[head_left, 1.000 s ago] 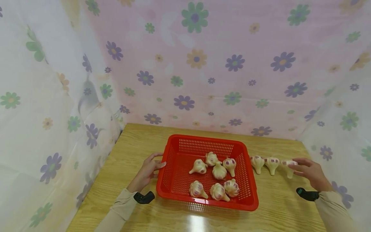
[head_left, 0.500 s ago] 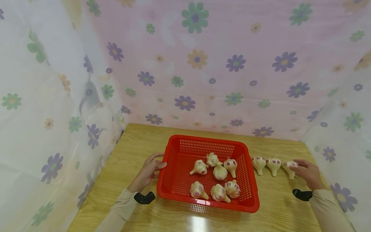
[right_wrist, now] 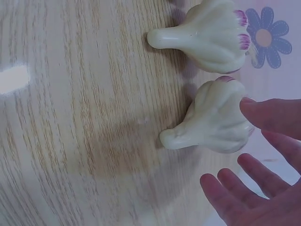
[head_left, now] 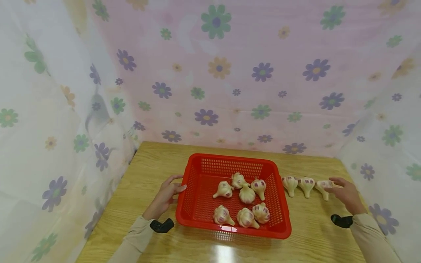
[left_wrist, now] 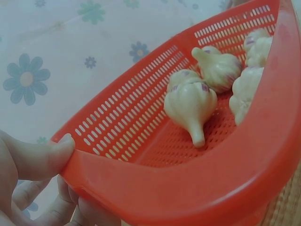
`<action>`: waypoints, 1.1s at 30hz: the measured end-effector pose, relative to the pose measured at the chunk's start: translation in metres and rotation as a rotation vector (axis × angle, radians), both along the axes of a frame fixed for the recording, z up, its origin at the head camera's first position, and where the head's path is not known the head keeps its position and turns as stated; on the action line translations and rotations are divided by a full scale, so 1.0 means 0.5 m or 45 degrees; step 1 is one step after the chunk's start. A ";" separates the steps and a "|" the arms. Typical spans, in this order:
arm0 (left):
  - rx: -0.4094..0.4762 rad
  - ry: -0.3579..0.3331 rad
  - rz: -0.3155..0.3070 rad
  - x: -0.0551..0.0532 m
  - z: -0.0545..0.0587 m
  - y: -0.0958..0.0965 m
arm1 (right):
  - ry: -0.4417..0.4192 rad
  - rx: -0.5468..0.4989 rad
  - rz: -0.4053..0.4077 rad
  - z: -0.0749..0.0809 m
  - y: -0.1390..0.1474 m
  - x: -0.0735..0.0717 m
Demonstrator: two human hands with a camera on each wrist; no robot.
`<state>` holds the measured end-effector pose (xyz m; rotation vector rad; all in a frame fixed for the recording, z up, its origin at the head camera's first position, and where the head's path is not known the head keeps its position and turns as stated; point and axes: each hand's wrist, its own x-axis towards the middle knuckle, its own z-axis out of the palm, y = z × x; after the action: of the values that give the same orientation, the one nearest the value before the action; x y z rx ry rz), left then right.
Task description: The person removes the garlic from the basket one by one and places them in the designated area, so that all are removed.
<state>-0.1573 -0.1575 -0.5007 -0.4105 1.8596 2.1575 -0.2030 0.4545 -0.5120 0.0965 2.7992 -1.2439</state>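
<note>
My left hand (head_left: 166, 195) holds the left rim of a red plastic basket (head_left: 197, 221). In the left wrist view the thumb (left_wrist: 61, 150) lies on top of the rim and the fingers are beneath it. Several garlic bulbs sit inside the basket, one garlic bulb (left_wrist: 190, 106) near its left end with the stem toward my hand. At the right, my right hand (head_left: 346, 195) is beside the outermost garlic bulb (right_wrist: 214, 120) of a row of 3. Its fingers are spread, and the thumb tip overlaps the bulb's broad end in the right wrist view.
The other garlic bulbs of the row, one in the middle (head_left: 306, 186) and one near the basket (head_left: 290, 185), lie on the wooden table (head_left: 158, 157) with stems toward me. Flowered cloth (head_left: 230, 91) hangs behind and on both sides.
My right hand has shifted slightly left and its fingers have loosened around the outermost bulb, which sits a little closer to its neighbour. The left hand stays on the basket rim.
</note>
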 end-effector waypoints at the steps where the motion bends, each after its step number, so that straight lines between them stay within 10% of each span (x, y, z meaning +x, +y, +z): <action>1: -0.002 -0.001 0.003 0.000 0.000 0.000 | 0.000 0.010 0.005 0.004 -0.002 0.001; 33: 0.029 -0.039 -0.039 -0.003 0.005 -0.006 | 0.100 -0.070 0.255 0.160 -0.160 0.023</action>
<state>-0.1588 -0.1606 -0.4982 -0.4059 1.8119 2.1382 -0.1916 0.3742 -0.4320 -0.2351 2.7534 -1.3004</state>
